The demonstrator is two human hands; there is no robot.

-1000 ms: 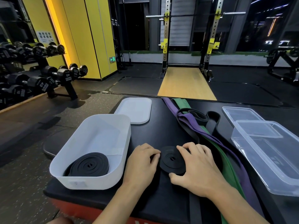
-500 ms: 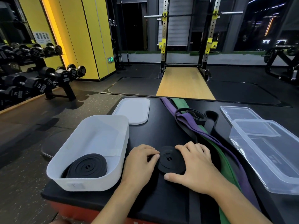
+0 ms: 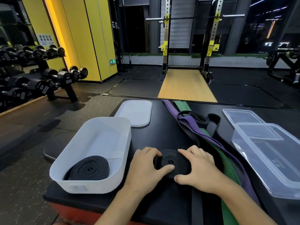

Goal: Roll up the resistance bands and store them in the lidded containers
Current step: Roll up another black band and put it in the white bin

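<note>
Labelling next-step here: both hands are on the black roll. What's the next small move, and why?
Probably wind another turn onto the black roll. The left hand and right hand both grip it on the bench, and a loose black length seems to run from it, not yet wound. Only then would it go beside the rolled band in the white container.

I get a single view, from the camera worn on the person's head. It faces forward and tilts down over the black table, wide-angled, so uprights lean near the frame edges. The left hand and right hand, both gripping the rolled band, sit close beneath the lens at lower centre. The squat rack stands far ahead; the dumbbell rack lies off left.
</note>
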